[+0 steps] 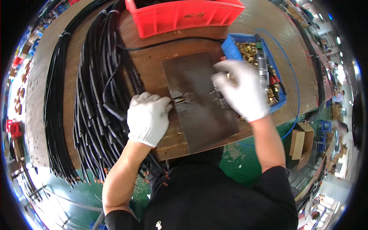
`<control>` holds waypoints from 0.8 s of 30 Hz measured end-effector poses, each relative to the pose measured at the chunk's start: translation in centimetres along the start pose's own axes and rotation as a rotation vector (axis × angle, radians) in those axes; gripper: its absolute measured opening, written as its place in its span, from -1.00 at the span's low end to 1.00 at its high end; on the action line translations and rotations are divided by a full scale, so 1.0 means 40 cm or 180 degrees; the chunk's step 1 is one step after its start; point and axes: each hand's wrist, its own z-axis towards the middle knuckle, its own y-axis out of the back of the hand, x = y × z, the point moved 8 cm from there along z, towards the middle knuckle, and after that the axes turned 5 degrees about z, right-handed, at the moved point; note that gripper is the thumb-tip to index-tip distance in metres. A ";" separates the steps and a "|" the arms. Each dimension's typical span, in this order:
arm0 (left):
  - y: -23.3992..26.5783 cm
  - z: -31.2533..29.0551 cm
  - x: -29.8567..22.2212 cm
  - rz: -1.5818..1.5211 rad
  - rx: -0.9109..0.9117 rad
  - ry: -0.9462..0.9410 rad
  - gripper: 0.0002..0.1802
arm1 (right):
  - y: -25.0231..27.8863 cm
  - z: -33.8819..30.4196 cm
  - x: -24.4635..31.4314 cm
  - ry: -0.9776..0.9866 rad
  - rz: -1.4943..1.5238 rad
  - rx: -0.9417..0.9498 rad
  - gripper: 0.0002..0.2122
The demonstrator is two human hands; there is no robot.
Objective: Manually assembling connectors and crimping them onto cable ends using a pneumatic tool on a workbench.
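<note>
My left hand (148, 119), in a white knit glove, is closed with its fingers curled. It rests between the black cables (100, 103) and the left edge of a dark flat plate (203, 126). Whatever it grips, if anything, is hidden under the fingers. Over the plate's right side is my right hand (245, 90), also gloved in white and smeared by motion. Its thumb and fingers are apart, and no object shows between them. Beside it sits a blue bin (234, 38) of small brass-coloured fittings (247, 51), with a grey power tool (262, 67) lying across it.
A red plastic bin (184, 17) stands at the far side. Another bundle of thin black cables (57, 103) lies further left. A blue hose (295, 82) curves around the right side and past the table's front edge. An open cardboard box (302, 142) is on the floor.
</note>
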 end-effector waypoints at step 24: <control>-0.017 0.009 -0.001 0.0019 0.0156 0.0016 -0.82 | 0.123 0.003 -0.283 -0.1214 0.5444 -0.0846 -0.62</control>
